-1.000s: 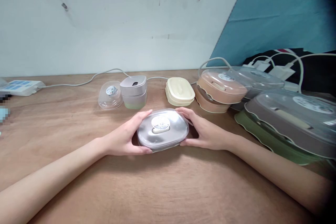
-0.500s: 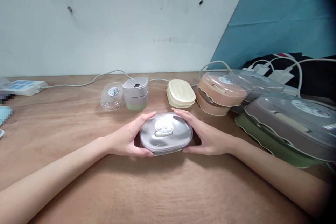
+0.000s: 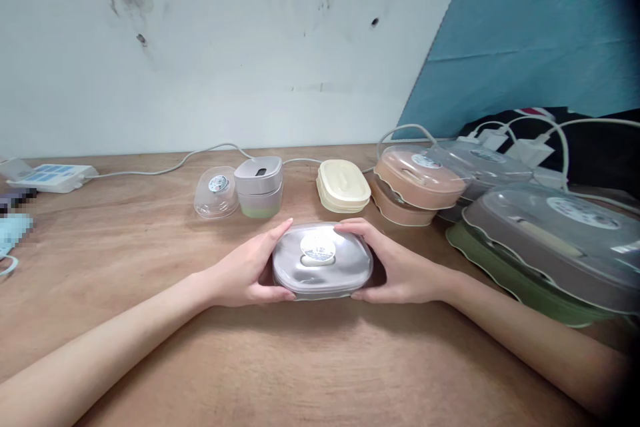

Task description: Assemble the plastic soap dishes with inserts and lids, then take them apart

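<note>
A grey-lilac lidded container (image 3: 289,267) with a clear plastic cover and a round white sticker is in front of me, over the wooden table. My left hand (image 3: 255,267) grips its left end, with fingers at the far edge and thumb at the near edge. At the opposite end my right hand (image 3: 393,265) holds it the same way. Both palms stay a little off the container's sides. Whether its base rests on the table I cannot tell.
Behind stand a clear cover (image 3: 207,201), stacked grey and green containers (image 3: 259,185) and stacked cream lids (image 3: 344,183). At right are orange containers (image 3: 417,183) and a large grey container (image 3: 530,230) over a green one (image 3: 480,263). A power strip (image 3: 55,177) lies far left.
Both hands have shifted the container slightly right and turned it a little, so it sits straighter. My view has tilted up slightly. Both hands keep their grip.
</note>
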A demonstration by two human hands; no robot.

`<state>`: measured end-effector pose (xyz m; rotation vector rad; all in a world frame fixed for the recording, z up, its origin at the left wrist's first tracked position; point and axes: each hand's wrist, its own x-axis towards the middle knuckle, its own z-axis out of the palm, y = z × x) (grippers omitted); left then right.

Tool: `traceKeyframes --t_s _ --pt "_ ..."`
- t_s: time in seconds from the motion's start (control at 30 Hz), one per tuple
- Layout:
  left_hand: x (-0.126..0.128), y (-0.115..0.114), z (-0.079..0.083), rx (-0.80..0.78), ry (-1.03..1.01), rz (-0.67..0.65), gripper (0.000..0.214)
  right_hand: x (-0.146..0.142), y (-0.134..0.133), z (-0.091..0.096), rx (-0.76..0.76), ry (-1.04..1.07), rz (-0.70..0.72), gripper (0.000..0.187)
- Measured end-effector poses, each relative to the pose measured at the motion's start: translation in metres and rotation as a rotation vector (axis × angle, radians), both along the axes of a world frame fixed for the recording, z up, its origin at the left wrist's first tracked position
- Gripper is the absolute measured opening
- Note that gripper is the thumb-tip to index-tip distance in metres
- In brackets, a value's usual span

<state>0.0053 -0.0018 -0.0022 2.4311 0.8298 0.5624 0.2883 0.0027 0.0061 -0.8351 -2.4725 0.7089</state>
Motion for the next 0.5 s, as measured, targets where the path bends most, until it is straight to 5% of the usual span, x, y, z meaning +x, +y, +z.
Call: traceKeyframes --t_s 0.33,0.5 --pt "0.003 -0.001 -0.003 0.116 0.055 0.072 0.085 0.006 0.008 -0.002 0.114 0.023 -0.115 0.081" --pt "0.003 -0.001 -0.001 0.148 0.099 0.053 0.074 0.014 -0.018 -0.005 0.159 -0.097 -0.269 0.08"
